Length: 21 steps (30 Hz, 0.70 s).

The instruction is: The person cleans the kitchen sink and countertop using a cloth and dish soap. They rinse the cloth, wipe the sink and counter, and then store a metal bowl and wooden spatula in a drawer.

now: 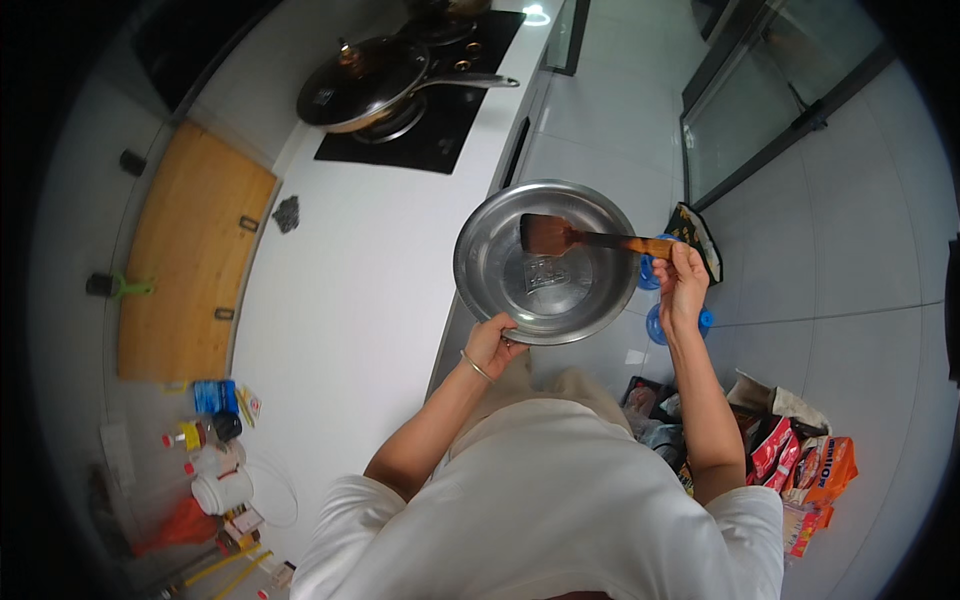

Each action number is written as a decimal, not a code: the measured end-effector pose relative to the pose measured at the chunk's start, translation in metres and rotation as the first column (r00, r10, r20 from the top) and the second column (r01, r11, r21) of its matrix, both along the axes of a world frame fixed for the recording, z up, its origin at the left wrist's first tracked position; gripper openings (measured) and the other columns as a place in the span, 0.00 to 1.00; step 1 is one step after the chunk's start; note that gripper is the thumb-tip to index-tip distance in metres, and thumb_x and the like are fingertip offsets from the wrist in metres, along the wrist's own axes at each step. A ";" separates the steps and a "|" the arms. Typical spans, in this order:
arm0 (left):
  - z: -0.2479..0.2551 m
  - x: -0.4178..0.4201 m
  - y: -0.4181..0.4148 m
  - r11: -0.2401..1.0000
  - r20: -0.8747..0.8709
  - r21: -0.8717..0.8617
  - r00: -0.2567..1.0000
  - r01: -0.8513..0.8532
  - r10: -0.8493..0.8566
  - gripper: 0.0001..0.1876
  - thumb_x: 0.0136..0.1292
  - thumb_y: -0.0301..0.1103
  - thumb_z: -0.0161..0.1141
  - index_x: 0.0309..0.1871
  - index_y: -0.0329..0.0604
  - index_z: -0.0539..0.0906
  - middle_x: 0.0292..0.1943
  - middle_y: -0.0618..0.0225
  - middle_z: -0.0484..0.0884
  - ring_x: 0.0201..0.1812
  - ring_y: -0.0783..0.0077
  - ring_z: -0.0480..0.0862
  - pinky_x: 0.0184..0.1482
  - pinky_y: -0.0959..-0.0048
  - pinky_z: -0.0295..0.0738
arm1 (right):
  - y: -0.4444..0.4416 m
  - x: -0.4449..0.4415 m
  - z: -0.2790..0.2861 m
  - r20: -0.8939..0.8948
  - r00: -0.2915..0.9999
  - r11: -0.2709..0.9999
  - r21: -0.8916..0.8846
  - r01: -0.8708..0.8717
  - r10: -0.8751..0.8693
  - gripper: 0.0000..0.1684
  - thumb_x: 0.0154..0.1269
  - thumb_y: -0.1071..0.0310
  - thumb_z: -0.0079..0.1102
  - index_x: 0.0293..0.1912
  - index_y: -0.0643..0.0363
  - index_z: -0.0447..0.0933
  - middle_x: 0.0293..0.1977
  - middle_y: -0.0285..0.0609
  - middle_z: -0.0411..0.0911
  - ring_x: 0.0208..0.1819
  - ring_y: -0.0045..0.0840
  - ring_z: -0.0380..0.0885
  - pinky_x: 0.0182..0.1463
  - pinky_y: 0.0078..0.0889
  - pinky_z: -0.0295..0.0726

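My left hand (493,346) grips the near rim of a round stainless steel basin (600,300), its thumb over the edge. The basin is held in the air in front of my body, beside the counter's edge, with its inside facing me. Embossed marks show on its bottom. My right hand (684,289) is closed around the handle end of a wooden spatula (551,234). The spatula's broad dark reddish-brown blade lies over the basin's inside; whether it touches the metal I cannot tell.
A lidded frying pan (367,82) sits on the black gas hob (442,142), its handle over the white counter (337,300). A wooden cutting board (195,262) leans on the wall. A steel-wool scrubber (286,214) lies near it. Blue bottles (656,324) and packaged goods (795,457) line the right wall.
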State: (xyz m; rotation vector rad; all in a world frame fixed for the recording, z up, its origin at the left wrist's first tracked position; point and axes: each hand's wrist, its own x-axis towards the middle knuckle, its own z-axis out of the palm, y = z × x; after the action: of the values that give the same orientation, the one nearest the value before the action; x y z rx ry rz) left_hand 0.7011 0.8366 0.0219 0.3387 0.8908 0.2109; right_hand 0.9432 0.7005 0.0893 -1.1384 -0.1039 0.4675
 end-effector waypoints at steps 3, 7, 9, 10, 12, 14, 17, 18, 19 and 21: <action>-0.007 0.048 0.025 0.998 0.018 0.022 0.998 0.052 -0.053 0.03 0.56 0.24 0.51 0.32 0.34 0.73 0.32 0.61 0.79 0.36 0.68 0.82 0.44 0.65 0.83 | 0.008 0.038 -0.002 0.039 0.997 0.998 -0.004 0.063 -0.063 0.08 0.67 0.66 0.53 0.36 0.60 0.72 0.25 0.35 0.74 0.25 0.17 0.75 0.30 0.16 0.75; -0.013 0.102 0.055 0.992 -0.036 0.030 0.992 0.125 -0.124 0.03 0.56 0.24 0.51 0.29 0.34 0.72 0.30 0.60 0.79 0.34 0.66 0.83 0.40 0.65 0.85 | 0.023 0.082 -0.020 0.005 0.995 0.995 0.021 0.099 -0.099 0.08 0.67 0.66 0.53 0.39 0.61 0.73 0.26 0.36 0.76 0.26 0.17 0.75 0.32 0.16 0.76; -0.019 0.130 0.072 0.989 -0.003 0.028 0.989 0.147 -0.147 0.03 0.56 0.24 0.51 0.28 0.34 0.72 0.28 0.59 0.78 0.33 0.65 0.83 0.38 0.65 0.85 | 0.035 0.110 -0.023 -0.007 0.992 0.992 0.032 0.124 -0.124 0.08 0.67 0.65 0.54 0.38 0.60 0.74 0.25 0.36 0.75 0.25 0.17 0.75 0.30 0.15 0.74; -0.025 0.145 0.078 0.991 -0.037 0.050 0.992 0.122 -0.120 0.03 0.57 0.24 0.50 0.29 0.33 0.72 0.29 0.58 0.78 0.31 0.64 0.83 0.37 0.65 0.86 | 0.041 0.127 -0.026 -0.005 0.991 0.990 0.039 0.134 -0.134 0.08 0.67 0.65 0.54 0.38 0.60 0.74 0.25 0.36 0.75 0.25 0.16 0.74 0.30 0.15 0.74; -0.031 0.173 0.089 0.995 -0.057 0.015 0.993 0.103 -0.102 0.04 0.57 0.24 0.50 0.30 0.32 0.72 0.31 0.57 0.79 0.32 0.64 0.84 0.39 0.64 0.86 | 0.054 0.165 -0.033 0.003 0.989 0.988 0.057 0.145 -0.145 0.08 0.66 0.65 0.55 0.37 0.60 0.74 0.24 0.35 0.75 0.24 0.16 0.74 0.29 0.15 0.73; -0.038 0.202 0.098 0.996 -0.071 0.009 0.994 0.088 -0.087 0.04 0.57 0.24 0.49 0.32 0.31 0.72 0.32 0.56 0.79 0.33 0.63 0.84 0.40 0.64 0.85 | 0.067 0.211 -0.042 0.005 0.992 0.990 0.060 0.128 -0.129 0.07 0.66 0.65 0.55 0.37 0.59 0.74 0.23 0.35 0.74 0.24 0.15 0.73 0.28 0.15 0.72; -0.047 0.248 0.115 0.998 -0.091 0.033 0.994 0.060 -0.056 0.05 0.57 0.24 0.49 0.33 0.29 0.72 0.34 0.54 0.79 0.35 0.62 0.84 0.42 0.63 0.85 | 0.098 0.274 -0.049 -0.010 0.995 0.992 0.081 0.101 -0.101 0.07 0.65 0.65 0.56 0.35 0.59 0.73 0.22 0.34 0.73 0.23 0.15 0.72 0.29 0.15 0.72; -0.045 0.263 0.118 0.999 -0.101 0.029 0.994 0.042 -0.038 0.05 0.57 0.24 0.49 0.34 0.29 0.72 0.35 0.54 0.79 0.35 0.61 0.84 0.42 0.63 0.85 | 0.110 0.292 -0.046 -0.027 0.995 0.992 0.074 0.099 -0.097 0.08 0.65 0.65 0.57 0.33 0.59 0.72 0.22 0.34 0.73 0.24 0.15 0.72 0.29 0.15 0.71; -0.043 0.279 0.119 0.999 -0.111 0.024 0.994 0.023 -0.020 0.05 0.57 0.24 0.49 0.34 0.29 0.73 0.36 0.54 0.79 0.36 0.61 0.84 0.42 0.63 0.85 | 0.120 0.310 -0.044 -0.044 0.995 0.993 0.067 0.095 -0.092 0.09 0.65 0.65 0.57 0.32 0.59 0.72 0.22 0.33 0.72 0.24 0.16 0.71 0.29 0.16 0.70; -0.038 0.308 0.120 0.998 -0.150 0.052 0.988 -0.017 0.024 0.06 0.57 0.24 0.50 0.35 0.29 0.73 0.35 0.55 0.79 0.35 0.61 0.84 0.41 0.65 0.85 | 0.137 0.347 -0.048 -0.021 0.999 0.999 0.019 0.046 -0.046 0.10 0.64 0.64 0.58 0.31 0.58 0.71 0.22 0.33 0.72 0.24 0.17 0.72 0.29 0.18 0.70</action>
State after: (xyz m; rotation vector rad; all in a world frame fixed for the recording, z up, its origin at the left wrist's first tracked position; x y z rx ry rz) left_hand 1.0090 0.9568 -0.0157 0.3968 1.0400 0.2296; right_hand 1.2901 0.8375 0.0413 -1.1147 -0.0642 0.4364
